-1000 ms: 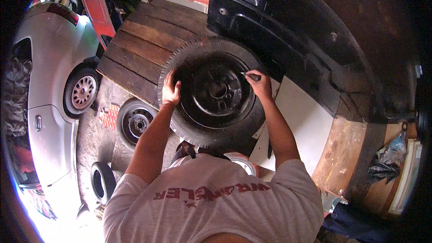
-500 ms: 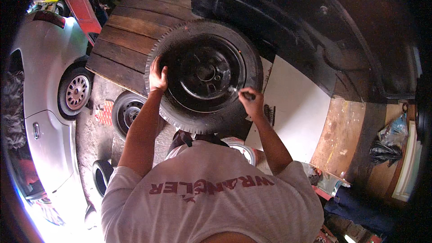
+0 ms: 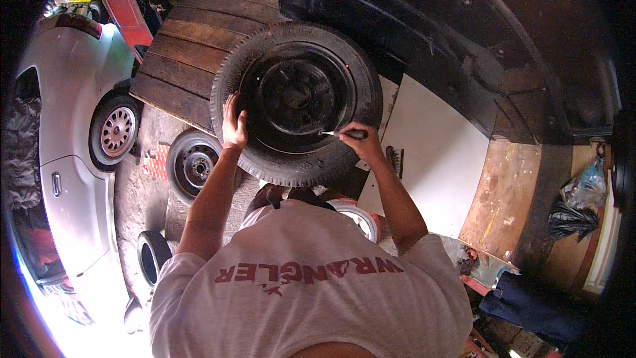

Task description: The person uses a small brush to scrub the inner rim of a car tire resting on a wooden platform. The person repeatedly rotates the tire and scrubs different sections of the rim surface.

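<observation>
The right hand (image 3: 362,140) is curled almost closed, with its thumb and fingers pinching a thin tool (image 3: 358,134) that has a dark grip and a pale, shiny tip. The tool lies almost flat from side to side, long way left to right, and its tip points left, away from the hand and in over the low right part of the black wheel (image 3: 297,96). I cannot tell if the tip touches the metal or is just above it. The wheel's middle is up and to the left of the right hand, and that hand is the one nearer to the tip. The left hand (image 3: 234,124) is open, with its fingers pointing up and its thumb a bit apart. It has hold of nothing small and rests on the left side of the big tyre (image 3: 366,86), which goes all the way around the wheel. The tyre sits right in front of the person, between the two hands. Farther out, a dark brush (image 3: 394,161) is by the white board (image 3: 434,149) on the right. On the left are wooden planks (image 3: 189,46), another wheel (image 3: 197,167) and a silver car (image 3: 79,119).
</observation>
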A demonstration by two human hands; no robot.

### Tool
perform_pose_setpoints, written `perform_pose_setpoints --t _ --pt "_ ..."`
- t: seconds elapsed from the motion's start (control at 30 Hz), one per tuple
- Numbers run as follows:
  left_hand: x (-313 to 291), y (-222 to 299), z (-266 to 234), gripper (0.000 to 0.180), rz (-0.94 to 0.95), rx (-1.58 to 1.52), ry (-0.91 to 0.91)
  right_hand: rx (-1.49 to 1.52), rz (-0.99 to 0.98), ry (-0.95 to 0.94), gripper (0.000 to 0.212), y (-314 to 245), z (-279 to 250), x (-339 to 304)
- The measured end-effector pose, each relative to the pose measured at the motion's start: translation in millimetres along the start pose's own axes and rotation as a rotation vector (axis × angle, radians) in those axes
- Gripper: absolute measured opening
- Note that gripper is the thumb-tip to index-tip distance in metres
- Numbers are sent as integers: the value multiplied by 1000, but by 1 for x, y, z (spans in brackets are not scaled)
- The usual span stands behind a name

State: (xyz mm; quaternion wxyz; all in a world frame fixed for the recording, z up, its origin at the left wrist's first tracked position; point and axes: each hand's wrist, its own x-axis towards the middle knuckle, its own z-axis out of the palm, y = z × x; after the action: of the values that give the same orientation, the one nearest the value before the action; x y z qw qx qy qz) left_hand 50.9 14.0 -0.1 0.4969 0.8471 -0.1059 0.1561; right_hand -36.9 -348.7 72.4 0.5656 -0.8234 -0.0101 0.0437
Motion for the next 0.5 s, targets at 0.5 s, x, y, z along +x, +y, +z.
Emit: perform_pose_setpoints --t 0.5 --pt "1 3 4 55 -31 83 54 -141 123 -18 16 -5 -37 38"
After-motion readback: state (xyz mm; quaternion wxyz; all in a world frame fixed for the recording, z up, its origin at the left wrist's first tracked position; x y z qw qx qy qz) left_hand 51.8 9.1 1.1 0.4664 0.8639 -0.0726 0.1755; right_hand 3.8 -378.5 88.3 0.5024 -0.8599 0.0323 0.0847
